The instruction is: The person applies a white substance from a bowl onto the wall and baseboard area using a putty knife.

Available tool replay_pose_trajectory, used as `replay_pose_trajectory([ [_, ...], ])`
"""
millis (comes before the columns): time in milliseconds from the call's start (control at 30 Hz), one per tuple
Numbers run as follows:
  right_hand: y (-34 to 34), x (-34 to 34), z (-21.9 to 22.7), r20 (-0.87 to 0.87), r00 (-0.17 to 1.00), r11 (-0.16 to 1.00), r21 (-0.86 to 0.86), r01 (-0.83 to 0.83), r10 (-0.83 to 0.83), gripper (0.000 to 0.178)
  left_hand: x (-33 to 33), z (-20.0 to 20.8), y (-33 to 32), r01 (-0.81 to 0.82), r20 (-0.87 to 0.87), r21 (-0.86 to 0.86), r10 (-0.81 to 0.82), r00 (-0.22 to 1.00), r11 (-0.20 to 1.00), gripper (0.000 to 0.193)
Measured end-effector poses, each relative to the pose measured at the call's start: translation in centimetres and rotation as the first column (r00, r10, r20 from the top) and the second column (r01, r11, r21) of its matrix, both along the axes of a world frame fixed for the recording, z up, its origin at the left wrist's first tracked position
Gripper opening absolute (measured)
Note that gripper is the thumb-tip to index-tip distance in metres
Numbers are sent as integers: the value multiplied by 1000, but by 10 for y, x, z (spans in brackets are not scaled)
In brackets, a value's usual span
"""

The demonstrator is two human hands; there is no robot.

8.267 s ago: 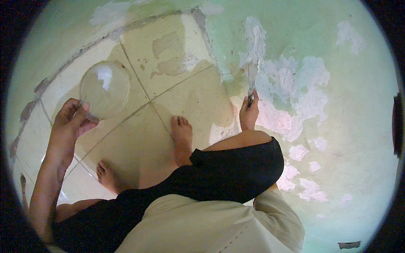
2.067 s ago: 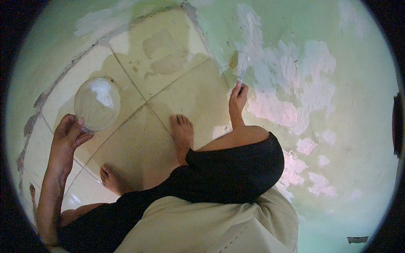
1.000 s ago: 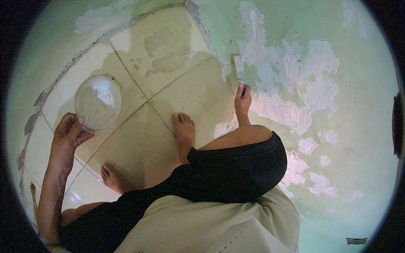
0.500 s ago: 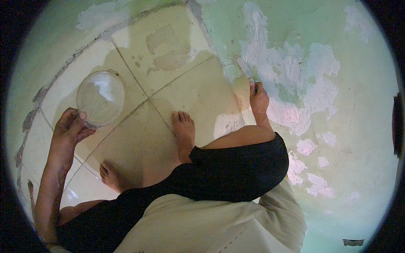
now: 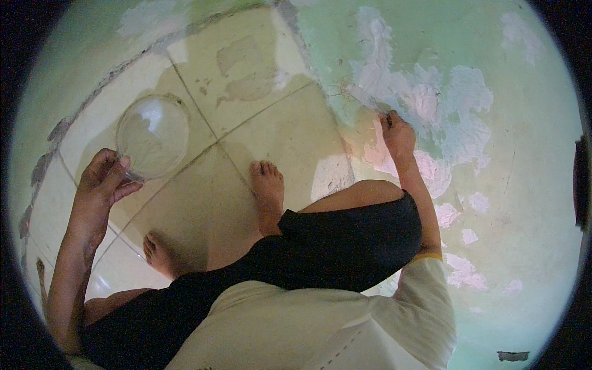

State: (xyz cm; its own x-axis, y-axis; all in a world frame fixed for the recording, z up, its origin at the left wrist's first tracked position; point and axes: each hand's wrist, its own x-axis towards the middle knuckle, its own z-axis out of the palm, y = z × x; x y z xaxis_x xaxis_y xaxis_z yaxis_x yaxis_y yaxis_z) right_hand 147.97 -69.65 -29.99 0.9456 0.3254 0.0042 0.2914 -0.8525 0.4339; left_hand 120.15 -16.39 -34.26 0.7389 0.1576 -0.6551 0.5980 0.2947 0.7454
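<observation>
My right hand (image 5: 398, 132) is clenched round a scraper (image 5: 365, 98) lying flat on the green wall (image 5: 524, 185), blade pointing up-left from my fingers, while my left hand (image 5: 102, 185) grips a clear bowl (image 5: 153, 134) over the floor tiles (image 5: 271, 129).

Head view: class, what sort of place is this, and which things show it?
Probably a bare room under repair: a green wall with patchy, peeling paint, worn floor tiles, and the right hand holding a scraper-like tool against the wall.
</observation>
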Motion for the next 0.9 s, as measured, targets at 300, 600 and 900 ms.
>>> replay_pose_trajectory([
  [300, 25, -4, 28, -114, 993, 992, -122, -44, 30, 37, -2, 6, 0, -74, -22, 28, 75, 997, 997, 25],
  [600, 41, 31, 63, -27, 996, 956, -280, -91, 87, 36, 4, -12, 3, 30, -2, -18, -30, 1000, 999, 26],
  [900, 95, 48, 104, -233, 969, 916, -365, -163, 80, 36, 6, -2, 2, -3, -26, -17, 2, 1000, 1000, 27],
])
